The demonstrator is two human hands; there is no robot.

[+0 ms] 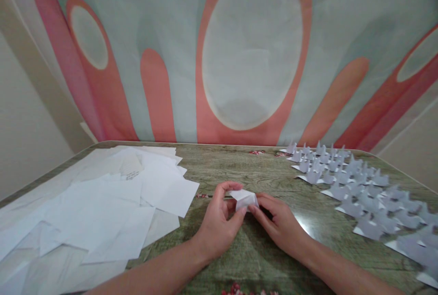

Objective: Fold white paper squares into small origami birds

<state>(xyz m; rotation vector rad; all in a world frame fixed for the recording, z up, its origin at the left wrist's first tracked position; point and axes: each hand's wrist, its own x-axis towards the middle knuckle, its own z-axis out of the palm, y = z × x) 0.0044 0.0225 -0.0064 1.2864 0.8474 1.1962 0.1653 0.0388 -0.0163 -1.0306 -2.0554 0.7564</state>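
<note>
Between my hands, above the middle of the table, is a small piece of folded white paper (247, 199). My left hand (221, 219) grips its left side, fingers behind and thumb at the lower front edge. At the paper's right side, my right hand (277, 219) pinches it between thumb and fingers. Several creases and a raised flap show on the paper; its far side is hidden.
Loose white paper sheets (102, 208) lie in a wide, overlapping pile on the left. Rows of folded white paper figures (369, 199) stand along the right. Behind the wood-patterned table (219, 163) hangs a printed backdrop (185, 58) in coral and grey-green.
</note>
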